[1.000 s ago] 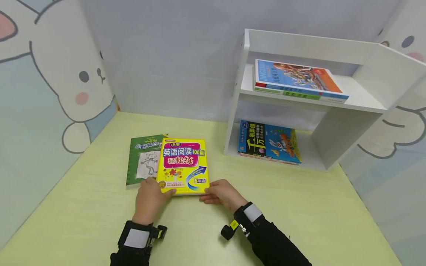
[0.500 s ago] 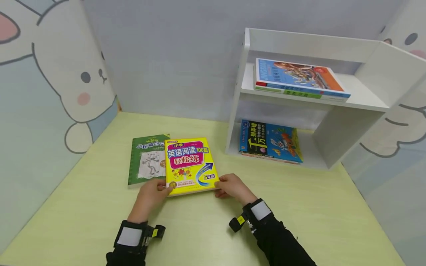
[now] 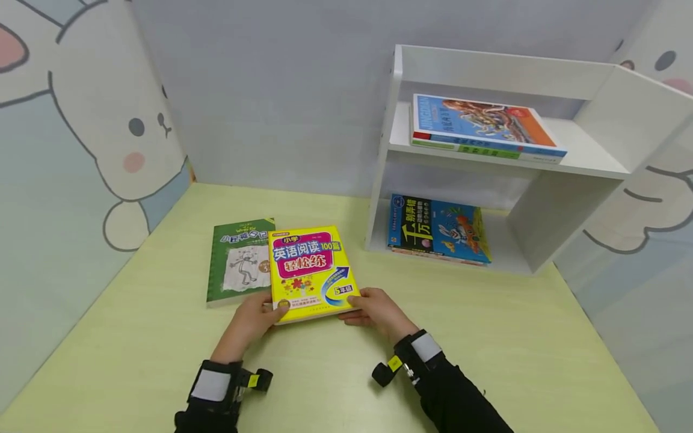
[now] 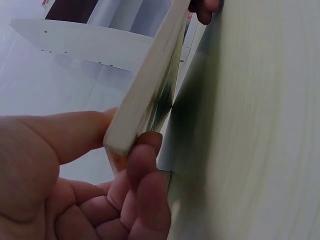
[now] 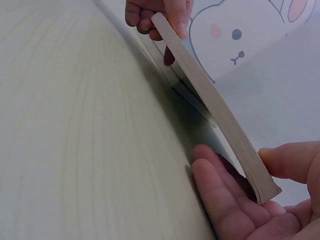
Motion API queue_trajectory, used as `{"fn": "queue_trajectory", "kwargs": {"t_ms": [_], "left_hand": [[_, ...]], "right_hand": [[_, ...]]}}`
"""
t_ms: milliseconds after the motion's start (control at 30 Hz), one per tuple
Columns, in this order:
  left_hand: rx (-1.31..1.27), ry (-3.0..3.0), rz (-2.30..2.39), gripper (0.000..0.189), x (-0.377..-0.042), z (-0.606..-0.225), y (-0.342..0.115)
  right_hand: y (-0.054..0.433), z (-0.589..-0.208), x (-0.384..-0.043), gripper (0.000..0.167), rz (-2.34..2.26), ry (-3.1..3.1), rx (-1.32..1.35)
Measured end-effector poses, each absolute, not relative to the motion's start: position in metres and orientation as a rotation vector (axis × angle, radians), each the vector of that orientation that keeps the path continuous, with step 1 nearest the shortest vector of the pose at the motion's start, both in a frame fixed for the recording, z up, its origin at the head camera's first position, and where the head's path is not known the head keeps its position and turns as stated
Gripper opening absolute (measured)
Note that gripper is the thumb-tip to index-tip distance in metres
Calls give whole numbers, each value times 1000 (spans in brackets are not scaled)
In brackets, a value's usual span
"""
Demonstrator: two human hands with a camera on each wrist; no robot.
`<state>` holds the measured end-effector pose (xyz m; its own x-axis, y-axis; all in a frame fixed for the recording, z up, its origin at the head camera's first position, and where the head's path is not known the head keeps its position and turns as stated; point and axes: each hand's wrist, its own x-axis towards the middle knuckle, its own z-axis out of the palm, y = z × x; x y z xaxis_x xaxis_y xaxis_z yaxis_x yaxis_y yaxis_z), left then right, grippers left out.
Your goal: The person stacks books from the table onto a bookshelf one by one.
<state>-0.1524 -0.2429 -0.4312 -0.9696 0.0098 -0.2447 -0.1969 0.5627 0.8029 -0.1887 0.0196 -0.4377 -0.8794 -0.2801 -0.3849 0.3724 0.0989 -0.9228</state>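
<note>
Both hands hold a yellow book [image 3: 311, 270] by its near corners, thumbs on the cover and fingers underneath. My left hand [image 3: 251, 319] pinches the near left corner; in the left wrist view its thumb and curled fingers [image 4: 147, 190] clasp the page block. At the near right corner is my right hand [image 3: 381, 313], its thumb on top and fingers [image 5: 225, 200] below the book in the right wrist view. The near edge is raised off the table in both wrist views. A green book [image 3: 238, 264] lies to the left, close beside or slightly under the yellow one.
A white two-level shelf [image 3: 384, 174] stands at the back right. Its upper level carries a small stack of books [image 3: 487, 126], its lower level a blue-covered stack [image 3: 438, 231]. Walls with rabbit drawings border the pale table [image 3: 325, 385].
The yellow book has moved a little right and nearer, turned slightly, and its near edge has come up. More of the green book shows. The right hand moved right with it.
</note>
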Motion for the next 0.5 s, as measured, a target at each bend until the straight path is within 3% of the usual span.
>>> {"fn": "queue_trajectory", "kwargs": {"t_ms": [333, 500], "left_hand": [[-89, 2519, 1321, 31, -142, -440, -218], [42, 2486, 1322, 35, -131, -444, -194]], "right_hand": [[31, -434, -184, 37, -2019, 1841, 191], [28, -436, -178, 41, -2269, 1684, 314]]}}
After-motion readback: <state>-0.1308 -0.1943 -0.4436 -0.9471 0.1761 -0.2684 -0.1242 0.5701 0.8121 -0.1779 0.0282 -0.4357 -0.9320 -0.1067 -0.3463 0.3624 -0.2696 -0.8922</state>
